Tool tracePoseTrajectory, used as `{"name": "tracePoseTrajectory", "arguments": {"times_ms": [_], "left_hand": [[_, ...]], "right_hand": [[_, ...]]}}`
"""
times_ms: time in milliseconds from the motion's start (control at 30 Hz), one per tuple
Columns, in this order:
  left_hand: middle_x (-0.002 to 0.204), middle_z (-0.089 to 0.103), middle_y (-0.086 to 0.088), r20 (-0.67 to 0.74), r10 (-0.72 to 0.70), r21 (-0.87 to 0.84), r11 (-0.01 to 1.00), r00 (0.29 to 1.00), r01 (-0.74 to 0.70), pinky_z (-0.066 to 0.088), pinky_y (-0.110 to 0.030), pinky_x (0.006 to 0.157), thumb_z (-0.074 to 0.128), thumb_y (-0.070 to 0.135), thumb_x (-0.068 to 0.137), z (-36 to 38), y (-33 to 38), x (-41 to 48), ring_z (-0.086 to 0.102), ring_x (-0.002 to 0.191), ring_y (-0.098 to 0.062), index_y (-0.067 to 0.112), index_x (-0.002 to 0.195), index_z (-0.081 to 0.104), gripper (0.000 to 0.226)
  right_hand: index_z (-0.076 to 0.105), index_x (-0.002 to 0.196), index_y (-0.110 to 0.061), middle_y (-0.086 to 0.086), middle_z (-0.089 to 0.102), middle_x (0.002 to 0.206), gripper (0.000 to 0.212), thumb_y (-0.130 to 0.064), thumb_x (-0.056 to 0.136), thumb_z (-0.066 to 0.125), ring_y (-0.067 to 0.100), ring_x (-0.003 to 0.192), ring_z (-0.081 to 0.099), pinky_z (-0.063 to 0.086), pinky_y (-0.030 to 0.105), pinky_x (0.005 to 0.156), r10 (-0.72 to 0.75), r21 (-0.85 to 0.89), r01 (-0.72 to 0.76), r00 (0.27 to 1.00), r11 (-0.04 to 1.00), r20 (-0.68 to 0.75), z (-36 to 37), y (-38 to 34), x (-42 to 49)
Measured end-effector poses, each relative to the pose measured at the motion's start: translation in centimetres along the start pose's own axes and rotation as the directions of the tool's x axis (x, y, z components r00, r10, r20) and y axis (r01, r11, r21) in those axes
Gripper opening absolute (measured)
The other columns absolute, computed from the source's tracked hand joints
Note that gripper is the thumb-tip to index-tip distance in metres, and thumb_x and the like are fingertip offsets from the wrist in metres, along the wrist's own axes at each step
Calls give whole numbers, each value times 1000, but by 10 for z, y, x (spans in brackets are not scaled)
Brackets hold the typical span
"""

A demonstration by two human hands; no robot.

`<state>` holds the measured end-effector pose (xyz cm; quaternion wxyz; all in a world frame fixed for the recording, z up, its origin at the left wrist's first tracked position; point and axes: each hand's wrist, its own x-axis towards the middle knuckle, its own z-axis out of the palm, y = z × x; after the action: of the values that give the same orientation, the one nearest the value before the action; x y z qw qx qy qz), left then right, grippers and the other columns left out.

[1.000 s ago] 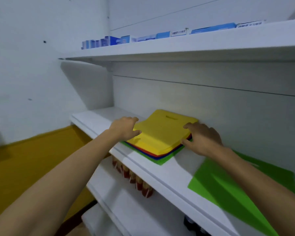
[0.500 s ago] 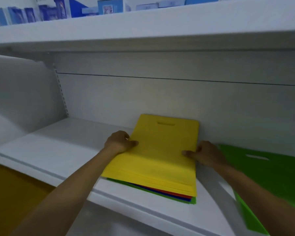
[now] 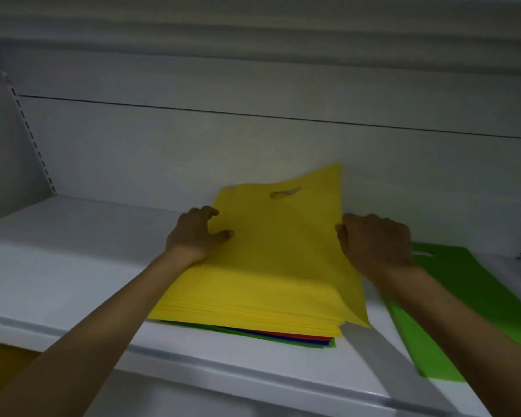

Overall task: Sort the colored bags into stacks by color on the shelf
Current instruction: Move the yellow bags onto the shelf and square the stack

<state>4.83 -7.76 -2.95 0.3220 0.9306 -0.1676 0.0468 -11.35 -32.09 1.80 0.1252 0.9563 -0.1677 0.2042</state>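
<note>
With the left hand [image 3: 197,233], thumb on top, clasps the left edge of the yellow stack [image 3: 238,311]; with the right hand [image 3: 373,242], pinches the top yellow bag [image 3: 313,221], edge raised. Right of the stack, a green bag [image 3: 463,311] on the shelf [image 3: 57,266].

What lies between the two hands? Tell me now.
The top yellow bag spans the whole gap between the left hand and the right hand, each at a side edge; head view.

A thick stack of yellow bags [image 3: 238,308] lies flat on the white shelf [image 3: 73,266], over a thin layer of red, blue and green bags [image 3: 298,338] showing at its near edge. The top yellow bag [image 3: 307,236] (handle slot at the far end) is lifted along its right side. A separate green bag [image 3: 494,296] lies flat just to the right.
</note>
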Motion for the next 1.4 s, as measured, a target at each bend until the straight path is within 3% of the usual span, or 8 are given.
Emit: {"name": "tracePoseTrajectory", "arguments": {"times_ms": [100,267,367,467,567,700,900,1400], "left_hand": [[143,43,-7,-19,49,-104,993,999,-50,40,-39,101,64,45,87,5,28,-8,41,131,-26,19,142,39,66],[152,33,-6,92,-7,-471,881,996,50,36,-34,104,67,40,86,15,97,-27,36,138,-23,15,152,20,84],[137,52,-2,202,30,-701,703,979,123,43,-33,95,68,38,86,30,156,-56,56,114,-17,19,138,44,60],[120,66,-5,215,206,-806,590,954,54,51,-34,91,67,23,88,62,222,-95,67,96,-16,21,110,62,23],[109,69,-6,228,257,-844,533,939,60,56,-28,79,66,14,88,104,292,-142,68,87,-16,17,108,64,21],[91,71,-2,313,303,-843,525,900,116,55,-20,59,64,11,89,169,379,-213,67,69,-11,18,94,66,9],[93,71,1,378,418,-855,500,826,138,55,-27,62,65,13,90,245,486,-294,70,76,-14,18,96,65,8],[102,70,-2,444,594,-860,494,671,132,55,-32,67,60,21,94,392,685,-362,68,87,-19,16,110,63,17]], "right_hand": [[60,113,-17,11,66,101,28,-33,102,39,34,89,61,40,33,66,106,390,-64,990,918,-88,-19,13,-2],[64,96,-14,7,64,94,13,-15,98,52,27,81,61,52,41,77,334,929,-137,942,342,16,-60,75,-28],[64,87,-17,5,62,94,15,-16,97,53,17,73,57,51,28,63,472,970,-222,868,99,151,-75,136,-61],[64,99,-17,1,63,92,11,-20,97,54,12,72,56,46,21,58,525,962,-263,830,69,189,-82,204,-108],[65,98,-14,9,68,96,10,-21,94,60,26,87,66,56,42,78,579,949,-315,778,22,244,-82,272,-168],[65,92,-13,8,69,96,7,-20,92,63,23,84,67,55,41,79,658,927,-376,698,-3,285,-78,361,-254],[66,89,-11,7,70,89,9,-20,91,64,23,78,67,52,32,64,763,898,-430,547,-97,345,-85,476,-365],[68,99,-14,5,71,100,13,-24,90,66,29,91,68,54,49,84,857,848,-479,315,-228,408,-50,652,-490]]}}
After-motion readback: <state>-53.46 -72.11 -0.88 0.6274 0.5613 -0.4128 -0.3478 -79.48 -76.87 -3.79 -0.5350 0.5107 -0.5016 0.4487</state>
